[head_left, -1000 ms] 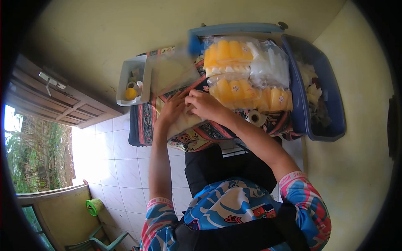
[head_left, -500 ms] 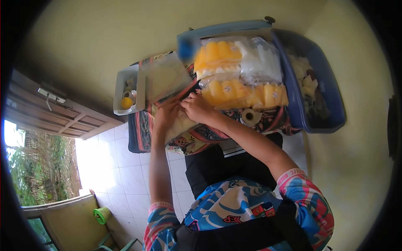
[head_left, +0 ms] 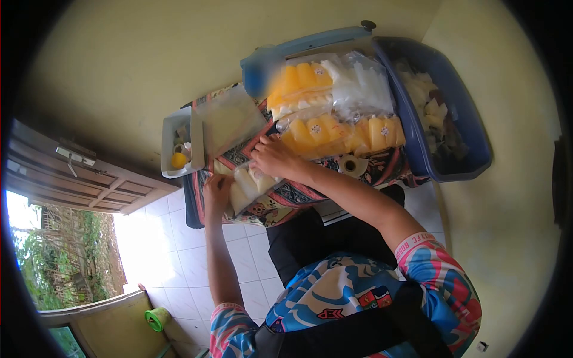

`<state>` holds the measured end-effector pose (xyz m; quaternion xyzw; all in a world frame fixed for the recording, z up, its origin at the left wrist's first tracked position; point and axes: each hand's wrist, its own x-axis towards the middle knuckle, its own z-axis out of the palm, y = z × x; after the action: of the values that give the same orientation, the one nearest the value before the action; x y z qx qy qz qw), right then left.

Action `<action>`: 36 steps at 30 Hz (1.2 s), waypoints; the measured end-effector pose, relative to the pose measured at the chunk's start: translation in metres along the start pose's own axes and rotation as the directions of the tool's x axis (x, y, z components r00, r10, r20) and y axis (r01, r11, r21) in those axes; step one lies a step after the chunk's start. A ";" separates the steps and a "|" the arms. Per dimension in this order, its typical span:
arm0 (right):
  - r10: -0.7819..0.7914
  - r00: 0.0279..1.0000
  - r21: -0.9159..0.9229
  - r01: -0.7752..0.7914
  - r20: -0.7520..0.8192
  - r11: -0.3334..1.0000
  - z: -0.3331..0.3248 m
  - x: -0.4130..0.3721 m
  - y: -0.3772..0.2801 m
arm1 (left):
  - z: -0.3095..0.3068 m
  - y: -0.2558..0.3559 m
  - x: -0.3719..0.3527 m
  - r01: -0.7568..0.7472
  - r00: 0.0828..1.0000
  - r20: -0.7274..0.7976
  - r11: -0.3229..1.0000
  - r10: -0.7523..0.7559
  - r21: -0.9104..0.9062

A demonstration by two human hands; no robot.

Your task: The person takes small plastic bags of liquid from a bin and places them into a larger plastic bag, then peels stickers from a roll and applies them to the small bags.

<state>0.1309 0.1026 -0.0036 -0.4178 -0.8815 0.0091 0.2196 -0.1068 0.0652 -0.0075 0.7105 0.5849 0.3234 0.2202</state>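
A clear plastic bag of pale cream pieces [head_left: 248,186] lies on the patterned cloth [head_left: 298,192] of a small table. My left hand [head_left: 216,190] grips its near left end. My right hand [head_left: 273,156] presses on its far right end, fingers curled on the plastic. Just beyond my right hand lie sealed bags of orange pieces [head_left: 334,134] and a bag of white pieces [head_left: 361,86].
A roll of tape [head_left: 350,165] sits right of my right hand. An empty clear bag [head_left: 230,122] lies at the back left, beside a white tray [head_left: 173,149] with small items. A blue tub [head_left: 453,119] stands at the right, a blue sealer [head_left: 298,48] behind. White floor tiles below.
My left hand has slid down and left along the bag of pale pieces, away from my right hand. The view has tilted a little.
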 end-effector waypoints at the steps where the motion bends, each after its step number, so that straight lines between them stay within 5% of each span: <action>1: -0.010 1.000 0.000 0.010 -0.014 1.000 0.003 -0.001 0.000 | 0.000 -0.001 0.000 0.017 1.000 0.006 1.000 -0.017 0.012; 7: -0.102 0.995 0.062 0.101 0.007 0.993 0.013 -0.001 0.005 | 0.010 -0.006 -0.004 -0.018 0.997 -0.072 0.999 0.015 -0.042; 16: -0.063 0.957 0.334 0.160 -0.282 0.929 0.010 -0.015 0.001 | 0.024 0.030 -0.031 0.159 0.949 -0.218 0.941 -0.229 -0.298; 22: 0.116 0.974 0.380 -0.035 -0.192 0.924 -0.044 -0.041 -0.001 | 0.025 0.066 -0.030 0.126 0.953 -0.198 0.892 -0.231 -0.435; 27: 0.203 0.973 0.352 -0.152 -0.111 0.923 -0.141 -0.048 0.049 | 0.037 0.147 0.037 -0.060 0.993 -0.117 0.801 -0.012 -0.595; 29: 0.298 0.951 0.269 -0.265 -0.088 0.926 -0.179 -0.049 0.081 | 0.045 0.189 0.069 0.076 0.997 0.061 0.784 -0.048 -0.616; 31: 0.272 0.956 0.195 -0.248 -0.110 0.949 -0.214 -0.054 0.119 | 0.081 0.191 0.126 0.019 0.987 0.138 0.788 0.084 -0.616; 33: 0.386 0.919 0.144 -0.372 -0.083 0.917 -0.224 -0.050 0.179 | 0.115 0.218 0.174 -0.063 0.985 0.105 0.848 0.138 -0.526; 35: 0.271 0.951 0.033 -0.270 -0.149 0.962 -0.248 -0.051 0.217 | 0.145 0.240 0.220 -0.185 0.961 0.112 0.888 0.253 -0.421; 36: 0.472 0.877 0.080 -0.467 -0.085 0.881 -0.254 -0.047 0.233 | 0.156 0.253 0.238 -0.180 0.964 0.118 0.913 0.237 -0.365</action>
<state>0.4280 0.1773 0.1613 -0.6125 -0.7409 0.0659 0.2676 0.2048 0.2515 0.1071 0.7417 0.4189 0.3864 0.3537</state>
